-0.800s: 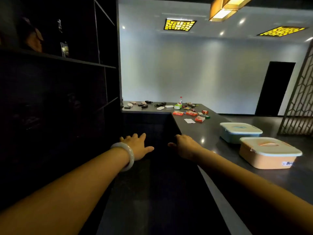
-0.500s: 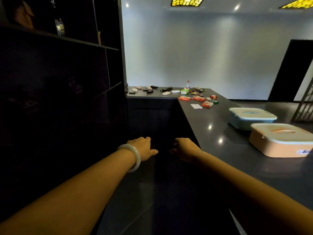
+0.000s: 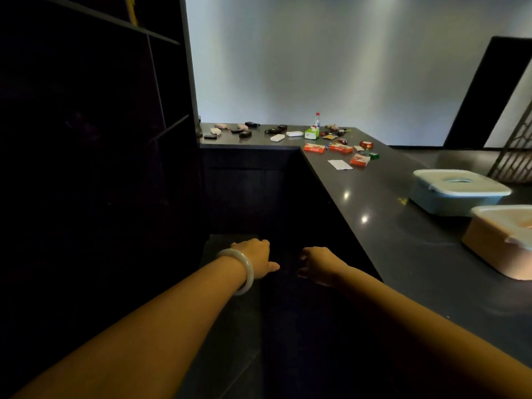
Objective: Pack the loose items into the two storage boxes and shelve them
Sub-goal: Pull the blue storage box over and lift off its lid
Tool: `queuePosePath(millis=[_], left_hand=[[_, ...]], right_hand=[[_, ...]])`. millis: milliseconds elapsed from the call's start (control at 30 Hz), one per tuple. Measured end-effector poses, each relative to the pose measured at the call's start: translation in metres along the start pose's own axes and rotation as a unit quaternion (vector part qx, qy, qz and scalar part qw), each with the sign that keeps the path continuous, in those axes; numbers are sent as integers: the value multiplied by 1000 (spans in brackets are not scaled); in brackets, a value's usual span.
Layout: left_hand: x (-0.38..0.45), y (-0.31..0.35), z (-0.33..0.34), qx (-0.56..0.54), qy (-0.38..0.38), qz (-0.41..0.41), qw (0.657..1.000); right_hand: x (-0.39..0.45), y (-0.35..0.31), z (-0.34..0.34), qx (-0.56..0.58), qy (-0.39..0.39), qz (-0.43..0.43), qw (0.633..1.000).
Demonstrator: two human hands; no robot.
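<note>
Both hands hold nothing: the left hand (image 3: 254, 259) (bangle at the wrist) and right hand (image 3: 319, 263) hang over the dark floor, fingers loosely curled as far as the gloom shows. Loose items (image 3: 339, 146) lie far off on the counter (image 3: 383, 234); the blue box (image 3: 457, 192) and orange box (image 3: 506, 240) sit lidded at right. Reaching there in dim light, an elbow could knock the orange box.

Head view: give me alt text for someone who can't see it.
Both hands, left hand and right hand, reach forward empty over a dark floor. To the right, a dark counter holds two lidded boxes, blue box and orange box, with loose items scattered at its far end.
</note>
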State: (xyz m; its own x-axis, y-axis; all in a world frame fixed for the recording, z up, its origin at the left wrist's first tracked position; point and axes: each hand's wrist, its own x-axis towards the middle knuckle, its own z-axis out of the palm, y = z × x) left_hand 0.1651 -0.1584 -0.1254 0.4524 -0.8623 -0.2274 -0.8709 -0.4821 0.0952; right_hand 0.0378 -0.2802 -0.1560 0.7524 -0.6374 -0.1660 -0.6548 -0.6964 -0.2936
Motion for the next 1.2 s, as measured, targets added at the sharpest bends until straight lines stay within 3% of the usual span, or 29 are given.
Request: queuePosePath(millis=[433,833,1067,1200], left_hand=[[211,-27,-27,33,-22,110,993],[439,35,-87,82,-16,178,980],[558,79,-102,110,-43,259,959],[624,104,-111,122,-42,331,935]], right_hand=[[165,54,-28,83,18,135,987],[346,174,-94,97,14,206,974],[407,240,-119,133,-9,266,955],[433,270,-131,153,31,335,929]])
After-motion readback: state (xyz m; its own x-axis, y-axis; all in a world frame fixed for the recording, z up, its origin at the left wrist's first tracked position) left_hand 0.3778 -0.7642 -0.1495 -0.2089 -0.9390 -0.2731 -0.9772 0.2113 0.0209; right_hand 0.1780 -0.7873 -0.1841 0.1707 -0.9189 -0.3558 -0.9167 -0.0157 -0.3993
